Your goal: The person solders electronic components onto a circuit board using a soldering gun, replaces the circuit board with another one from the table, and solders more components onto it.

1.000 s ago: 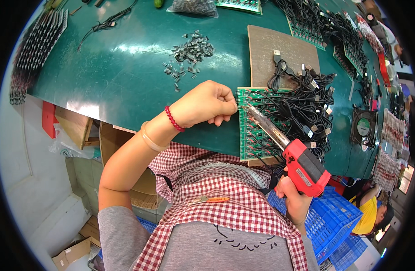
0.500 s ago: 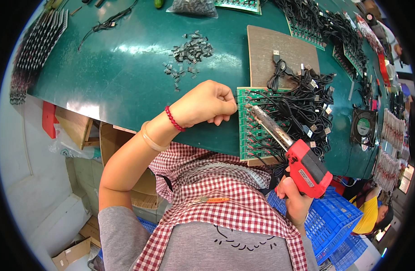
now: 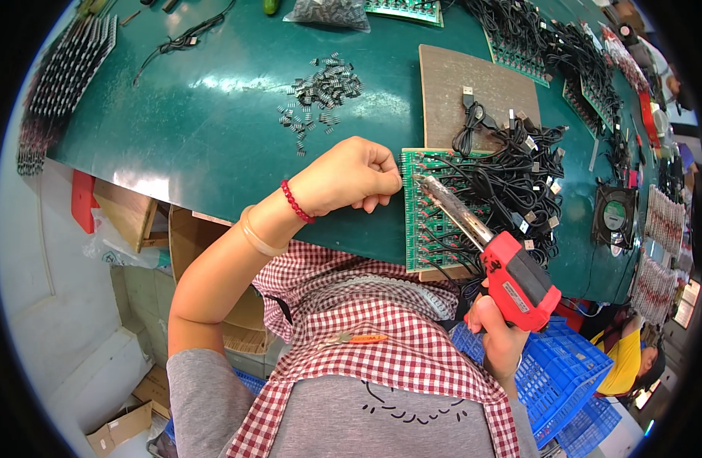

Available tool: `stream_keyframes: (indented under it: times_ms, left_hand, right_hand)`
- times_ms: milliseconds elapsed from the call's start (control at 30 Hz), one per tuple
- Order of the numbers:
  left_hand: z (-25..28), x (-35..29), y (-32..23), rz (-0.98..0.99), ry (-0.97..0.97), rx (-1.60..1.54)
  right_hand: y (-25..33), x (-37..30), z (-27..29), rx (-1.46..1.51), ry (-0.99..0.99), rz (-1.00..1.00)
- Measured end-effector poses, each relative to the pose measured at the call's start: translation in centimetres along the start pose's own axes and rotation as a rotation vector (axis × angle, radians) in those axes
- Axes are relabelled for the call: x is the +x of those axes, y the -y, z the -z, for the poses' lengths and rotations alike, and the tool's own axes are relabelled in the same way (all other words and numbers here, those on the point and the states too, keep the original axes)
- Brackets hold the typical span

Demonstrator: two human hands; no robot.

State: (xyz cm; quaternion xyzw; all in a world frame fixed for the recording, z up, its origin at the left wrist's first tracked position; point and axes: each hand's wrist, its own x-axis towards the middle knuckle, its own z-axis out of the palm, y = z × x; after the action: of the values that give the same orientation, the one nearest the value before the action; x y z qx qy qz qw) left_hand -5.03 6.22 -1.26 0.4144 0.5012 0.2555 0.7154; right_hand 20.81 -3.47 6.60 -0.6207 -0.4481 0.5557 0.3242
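Red-and-black plastic soldering gun (image 3: 520,279): likely light, rigid; grip plastic end. Right hand (image 3: 498,331) clamped there; left hand (image 3: 352,180) pinched together, any contents hidden.

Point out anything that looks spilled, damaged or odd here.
Small black parts lie loose on the green table in a straggling heap, outside any container. The red soldering gun has a metal barrel browned near its tip, perhaps from heat.
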Motion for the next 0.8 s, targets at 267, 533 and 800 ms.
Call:
stream_keyframes:
  times_ms: [267, 533, 800]
  left_hand:
    - [0.2, -0.2, -0.1, 0.004, -0.005, 0.006]
    - [-0.5, -1.1, -2.1, -0.054, -0.073, 0.195]
    - [3.5, -5.1, 1.1, -0.219, -0.785, 1.101]
  right_hand:
    - [0.1, 0.1, -0.1, -0.077, -0.009, 0.035]
    - [0.7, 0.7, 4.4, 0.226, -0.121, 0.498]
    - [0.9, 4.0, 18.4, 0.309, -0.953, 0.927]
